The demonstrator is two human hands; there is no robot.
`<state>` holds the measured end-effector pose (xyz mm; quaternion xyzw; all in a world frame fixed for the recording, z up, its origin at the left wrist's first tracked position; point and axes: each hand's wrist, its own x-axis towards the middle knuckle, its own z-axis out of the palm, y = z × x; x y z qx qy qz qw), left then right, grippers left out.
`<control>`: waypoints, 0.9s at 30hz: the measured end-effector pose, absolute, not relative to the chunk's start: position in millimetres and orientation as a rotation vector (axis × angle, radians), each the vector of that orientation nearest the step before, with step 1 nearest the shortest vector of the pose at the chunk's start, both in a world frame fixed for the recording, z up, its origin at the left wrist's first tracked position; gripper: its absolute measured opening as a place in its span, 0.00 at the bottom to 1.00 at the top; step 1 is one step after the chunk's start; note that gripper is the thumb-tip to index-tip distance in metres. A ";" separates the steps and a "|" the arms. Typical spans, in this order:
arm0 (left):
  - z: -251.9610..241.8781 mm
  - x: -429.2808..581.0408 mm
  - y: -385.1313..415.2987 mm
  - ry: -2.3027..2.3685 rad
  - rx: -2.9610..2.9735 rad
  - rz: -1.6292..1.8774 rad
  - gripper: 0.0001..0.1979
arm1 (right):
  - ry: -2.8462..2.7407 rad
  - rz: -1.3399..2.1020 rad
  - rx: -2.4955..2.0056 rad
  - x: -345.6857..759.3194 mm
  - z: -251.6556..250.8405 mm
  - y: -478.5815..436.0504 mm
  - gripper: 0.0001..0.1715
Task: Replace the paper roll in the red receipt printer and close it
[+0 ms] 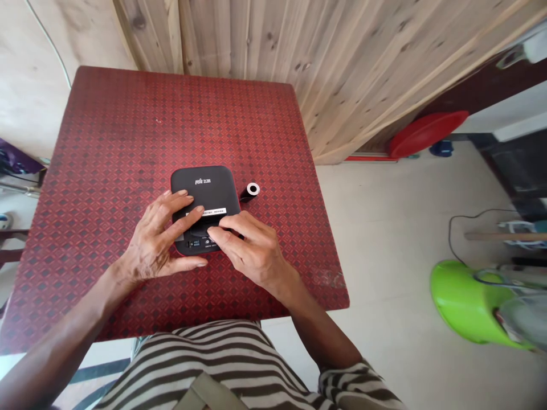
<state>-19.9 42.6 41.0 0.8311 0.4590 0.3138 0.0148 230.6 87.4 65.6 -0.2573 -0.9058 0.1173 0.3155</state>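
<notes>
Single head-worn view, looked forward and down past a striped shirt [213, 347], faced a red table [128, 125], left hand [154, 242] and right hand [256, 247] were near

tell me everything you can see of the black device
The black device is a squarish box with rounded corners, apparently plastic, bearing white lettering near its far edge, a white label strip across its middle and small markings by its near edge. Red shows along its side. It lies on the red table; the left hand and right hand touch it, partly hiding it.
</notes>
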 end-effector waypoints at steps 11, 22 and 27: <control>38.0 -20.2 46.5 1.424 2.719 0.984 0.46 | -2.229 0.391 -0.686 233.5 64.3 84.4 0.10; 19.7 4.2 2.4 1.829 2.402 1.283 0.37 | -1.776 0.679 -1.048 256.1 24.4 56.2 0.17; 4.7 4.0 -1.5 1.822 2.426 1.340 0.31 | -1.753 0.779 -1.157 242.4 -4.0 39.8 0.25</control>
